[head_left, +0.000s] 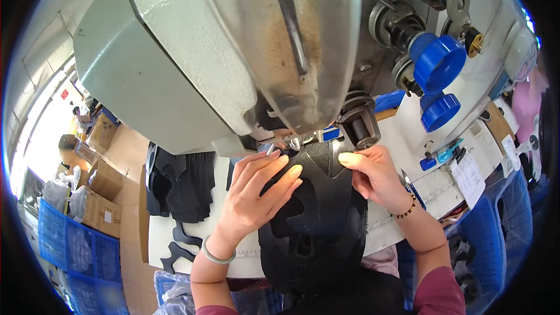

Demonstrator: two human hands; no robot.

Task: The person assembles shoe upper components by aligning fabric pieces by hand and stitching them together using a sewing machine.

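Observation:
A black shoe upper (309,210), with a mesh patch at its far end, lies under the head of a grey-green sewing machine (169,64). My left hand (256,192) rests on the upper's left side, fingers stretched out and fingertips on the material near the presser foot (297,142); its thumb is mostly hidden. On the other side, my right hand (376,178) pinches the upper's edge beside the mesh, thumb on top and fingers curled below. The near part of the upper hangs toward my lap and merges with dark cloth there.
Stacked black cut pieces (184,184) lie left on the white table (248,259), with loose curved pieces nearby. Tweezers (406,181), a paper slip (466,179) and a turquoise tool (450,151) lie right. Blue crates (79,245) and cardboard boxes (100,207) stand beyond the table.

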